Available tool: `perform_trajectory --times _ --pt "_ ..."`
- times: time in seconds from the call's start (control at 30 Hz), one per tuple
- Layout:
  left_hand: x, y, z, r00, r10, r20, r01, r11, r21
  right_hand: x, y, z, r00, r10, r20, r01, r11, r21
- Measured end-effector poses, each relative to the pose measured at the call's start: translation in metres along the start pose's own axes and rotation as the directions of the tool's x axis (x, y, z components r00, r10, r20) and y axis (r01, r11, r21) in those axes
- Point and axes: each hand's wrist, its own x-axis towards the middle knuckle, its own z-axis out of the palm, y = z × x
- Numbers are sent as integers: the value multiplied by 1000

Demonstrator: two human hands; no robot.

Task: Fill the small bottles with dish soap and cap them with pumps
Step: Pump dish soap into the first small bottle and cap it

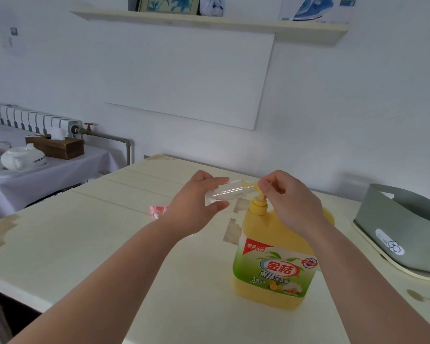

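Observation:
A big yellow dish soap jug (273, 266) with a green label stands on the cream table (109, 244), its yellow pump (258, 203) on top. My left hand (196, 202) grips a small clear bottle (227, 192), tilted almost flat, with its mouth at the pump's spout. My right hand (288, 197) is over the pump head, fingers curled on it. A pink pump cap (158, 211) lies on the table just left of my left wrist.
A grey-green plastic basket (402, 229) sits at the table's right edge. To the far left, a side table (60, 170) with a white cloth carries a teapot, glasses and a wooden box. A wall shelf hangs above.

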Motion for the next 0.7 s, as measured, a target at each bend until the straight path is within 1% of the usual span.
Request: perform_trajectory --times 0.17,0.37,0.47,0.63,0.7 --pt "-3 2 -3 1000 12 -7 -13 1000 -19 2 -1 -2 1000 13 -18 -11 994 112" --pt "-3 -1 0 999 22 27 -21 999 -42 1 -1 -1 999 -14 -33 18 993 118" --pt "-4 -2 2 998 1 70 1 1000 -30 1 -1 0 1000 -15 -26 17 997 81" --pt "-8 0 7 992 -6 127 20 994 -109 4 0 0 1000 -17 -1 17 999 41" --pt "-8 1 7 990 -15 143 30 994 -101 5 2 -1 1000 -21 11 20 999 48"
